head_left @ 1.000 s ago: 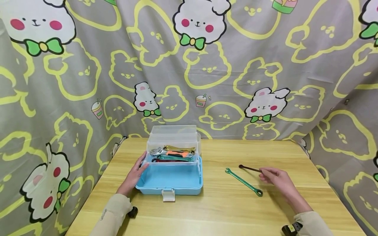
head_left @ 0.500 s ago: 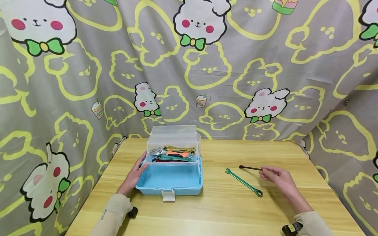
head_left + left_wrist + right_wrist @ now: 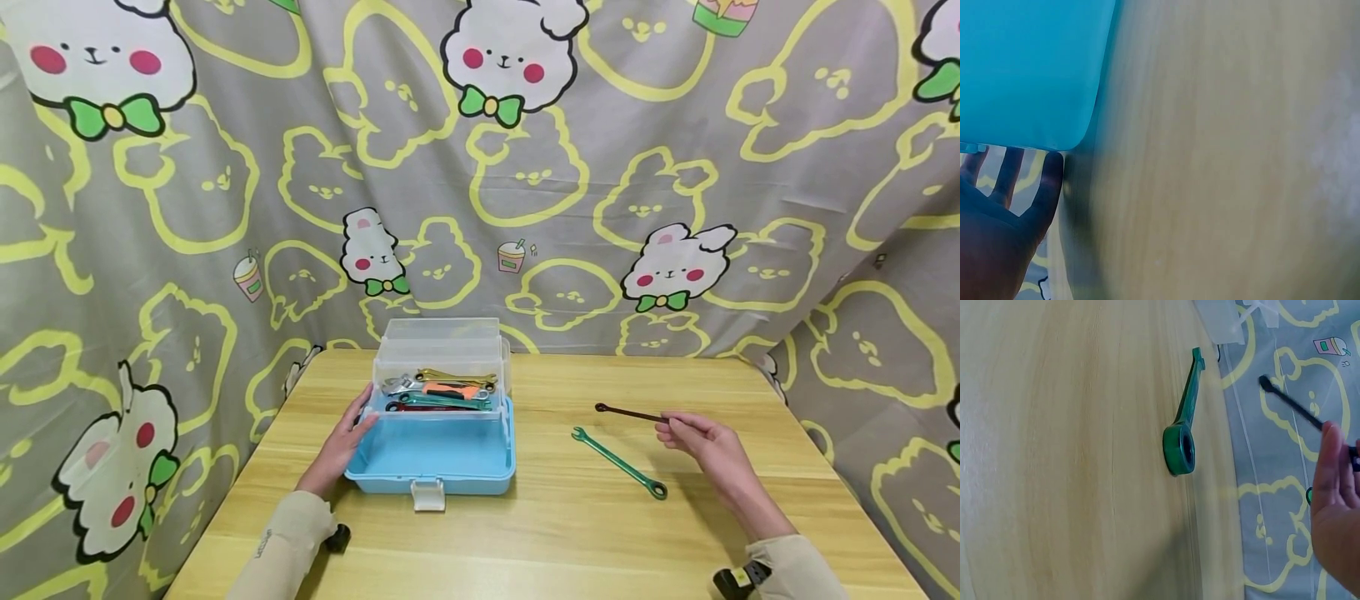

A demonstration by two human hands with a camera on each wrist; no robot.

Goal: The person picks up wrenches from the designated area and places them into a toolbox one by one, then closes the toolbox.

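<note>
Head view: the right hand (image 3: pixel 705 446) pinches 1 dark wrench (image 3: pixel 630 413) above the tabletop (image 3: pixel 555 542), near 1 green wrench (image 3: pixel 618 462); the left hand (image 3: pixel 337 443) rests against the blue toolbox (image 3: pixel 390 483). Left wrist: that hand's fingers (image 3: pixel 1049 184) are spread. Right wrist: the dark wrench slants from the pinch.

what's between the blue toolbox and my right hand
In the head view, the green wrench lies on the table between them; the dark wrench in the right hand points toward the blue toolbox.
</note>
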